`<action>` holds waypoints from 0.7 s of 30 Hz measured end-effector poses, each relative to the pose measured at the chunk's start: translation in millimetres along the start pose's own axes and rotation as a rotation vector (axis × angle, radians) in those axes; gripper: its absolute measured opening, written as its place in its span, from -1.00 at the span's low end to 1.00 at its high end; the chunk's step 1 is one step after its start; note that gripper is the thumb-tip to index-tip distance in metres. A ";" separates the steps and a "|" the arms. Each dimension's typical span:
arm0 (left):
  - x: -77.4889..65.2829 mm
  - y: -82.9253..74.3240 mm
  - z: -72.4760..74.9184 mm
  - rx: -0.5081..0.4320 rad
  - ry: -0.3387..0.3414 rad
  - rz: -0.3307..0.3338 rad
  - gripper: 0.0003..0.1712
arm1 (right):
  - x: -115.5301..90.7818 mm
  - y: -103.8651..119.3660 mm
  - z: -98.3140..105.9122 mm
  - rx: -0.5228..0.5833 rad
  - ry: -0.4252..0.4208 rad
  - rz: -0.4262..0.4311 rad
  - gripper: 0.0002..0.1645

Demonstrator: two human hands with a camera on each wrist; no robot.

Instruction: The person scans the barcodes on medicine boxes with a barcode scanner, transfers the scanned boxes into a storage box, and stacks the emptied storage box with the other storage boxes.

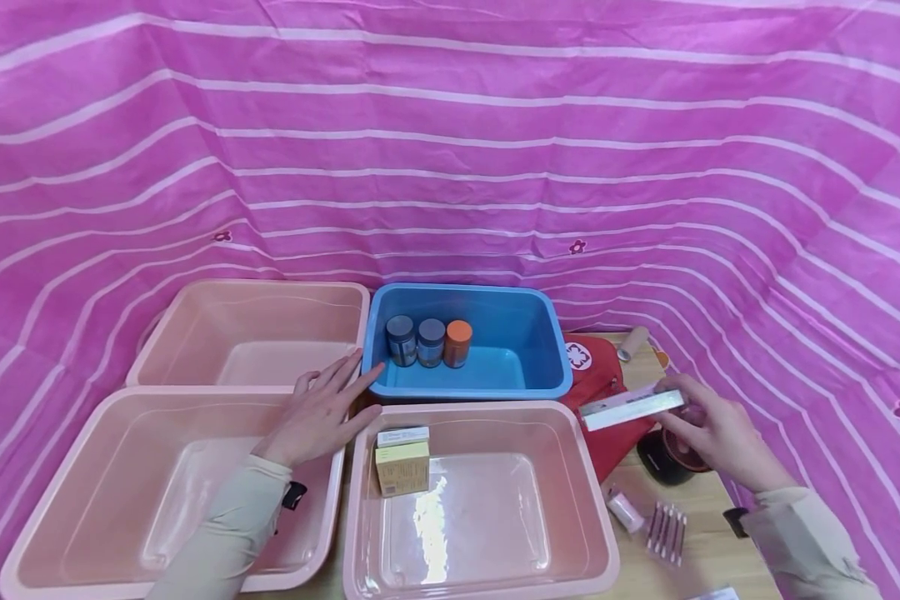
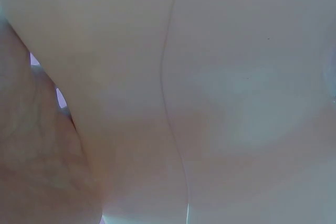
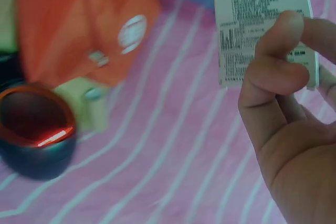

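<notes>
My right hand (image 1: 727, 429) pinches a thin white printed box (image 1: 630, 408) by its right end, above the red pouch (image 1: 600, 367). In the right wrist view, small dark print covers the face of the box (image 3: 257, 24), with thumb and finger over its edge. My left hand (image 1: 311, 417) lies with fingers spread across the rims where the pink bins meet the blue bin (image 1: 457, 393). Inside the blue bin stand two dark-capped jars (image 1: 431, 342) and an orange-capped jar (image 1: 458, 343). A yellow box (image 1: 402, 469) and a white box (image 1: 402, 436) sit in the front right pink bin (image 1: 600, 533).
Two more pink bins, front (image 1: 45, 533) and back (image 1: 247, 287), stand at the left. Right of the bins are a dark round container (image 1: 663, 458), a small pink cylinder (image 1: 625, 510), a pack of swabs (image 1: 667, 533) and a beige roll (image 1: 633, 343). Pink striped cloth (image 1: 457, 150) hangs around.
</notes>
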State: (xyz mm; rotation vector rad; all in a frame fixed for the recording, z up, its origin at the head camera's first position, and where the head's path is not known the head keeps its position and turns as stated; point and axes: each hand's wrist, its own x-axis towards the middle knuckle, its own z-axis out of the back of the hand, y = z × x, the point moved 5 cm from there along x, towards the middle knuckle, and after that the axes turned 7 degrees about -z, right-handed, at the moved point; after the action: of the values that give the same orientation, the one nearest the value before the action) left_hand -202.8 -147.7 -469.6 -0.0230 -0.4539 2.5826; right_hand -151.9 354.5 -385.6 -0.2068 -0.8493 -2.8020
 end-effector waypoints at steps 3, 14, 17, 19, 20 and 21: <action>0.5 -0.6 0.4 0.001 0.000 -0.005 -0.16 | -9.4 -23.0 0.9 0.001 0.008 -0.032 -0.54; -1.5 -1.6 0.3 0.010 -0.005 -0.004 -0.17 | -27.3 -74.2 -23.2 0.159 0.172 -0.118 -0.67; -1.2 -1.4 -0.2 0.008 -0.006 0.000 -0.17 | -29.2 -81.4 -29.1 0.188 0.187 -0.113 -0.67; -0.9 -1.2 -0.2 0.002 -0.007 0.002 -0.17 | -30.7 -85.5 -32.1 0.208 0.194 -0.117 -0.67; -0.8 -1.2 -0.1 0.000 -0.007 0.003 -0.16 | -31.3 -87.5 -33.5 0.216 0.195 -0.122 -0.67; -0.6 -1.1 0.0 -0.002 -0.007 0.003 -0.17 | -31.7 -89.3 -34.8 0.224 0.196 -0.127 -0.68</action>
State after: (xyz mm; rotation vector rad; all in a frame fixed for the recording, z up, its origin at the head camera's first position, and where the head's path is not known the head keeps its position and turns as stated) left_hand -201.7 -147.2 -469.3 -0.0150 -0.4591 2.5863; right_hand -144.8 412.5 -467.9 0.1594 -1.1515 -2.7512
